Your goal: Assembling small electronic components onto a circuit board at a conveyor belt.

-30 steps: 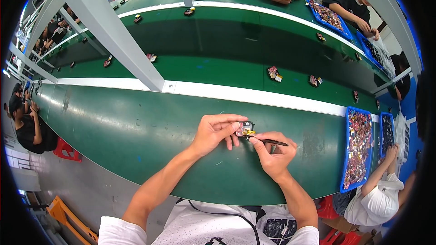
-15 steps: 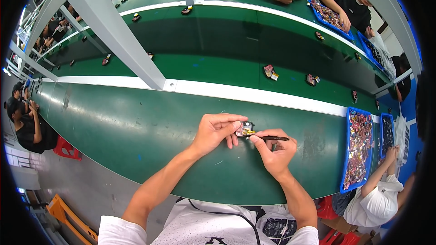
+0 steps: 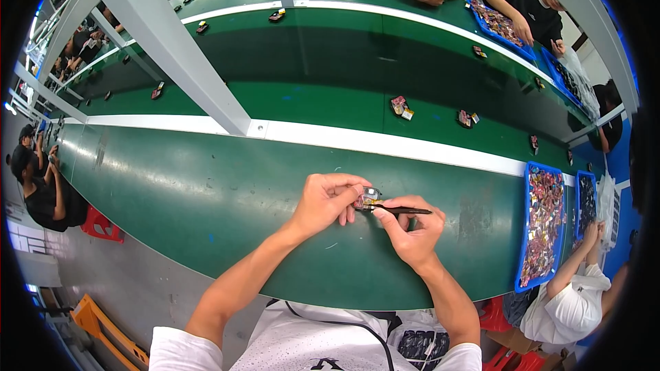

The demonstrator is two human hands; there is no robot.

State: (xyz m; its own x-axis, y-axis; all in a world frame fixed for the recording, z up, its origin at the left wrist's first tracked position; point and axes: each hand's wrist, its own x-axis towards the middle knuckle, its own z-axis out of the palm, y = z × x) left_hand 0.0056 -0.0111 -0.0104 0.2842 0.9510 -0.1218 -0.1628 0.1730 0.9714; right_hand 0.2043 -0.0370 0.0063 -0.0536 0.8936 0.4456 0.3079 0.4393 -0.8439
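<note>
Over the green workbench (image 3: 227,199), my left hand (image 3: 326,200) grips the left side of a small black plastic housing (image 3: 372,193) between thumb and fingers. A reddish circuit board and a yellow piece show inside it, partly covered by my fingers. My right hand (image 3: 414,237) is closed around dark tweezers (image 3: 410,211), held nearly level. Their tips point left into the lower right part of the housing, by the yellow piece. Whether the tips pinch anything is too small to tell.
Beyond a white rail (image 3: 385,145), a green conveyor belt (image 3: 330,99) carries several similar housings (image 3: 400,107). A blue tray (image 3: 540,227) of small reddish boards stands at right, beside a tray of black parts (image 3: 586,200). A grey post (image 3: 172,48) rises at left. Co-workers sit around.
The housings on the belt have shifted slightly left. My right hand and the tweezers have moved a little left, and the housing's clear upper part shows more.
</note>
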